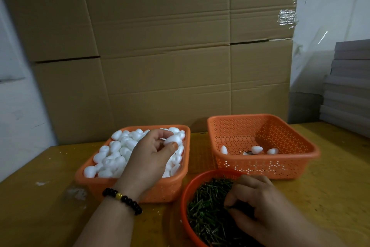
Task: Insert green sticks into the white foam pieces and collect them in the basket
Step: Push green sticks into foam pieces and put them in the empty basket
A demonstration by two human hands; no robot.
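**Hands at the foam and stick containers**

While the left hand (149, 152) pinches one smooth egg-shaped foam piece (173, 139) above the perforated orange basket of foam pieces (96, 183), the right hand (258, 204), fingers curled, pinches thin green sticks (206, 206) in the round red bowl (185, 196). Beyond the right hand, a second latticed basket (280, 166) on the yellow desk (330, 186) holds a few foam pieces.

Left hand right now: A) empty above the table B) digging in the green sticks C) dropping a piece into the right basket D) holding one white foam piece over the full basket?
D: the left hand pinches a white foam piece between thumb and fingers above the full basket.
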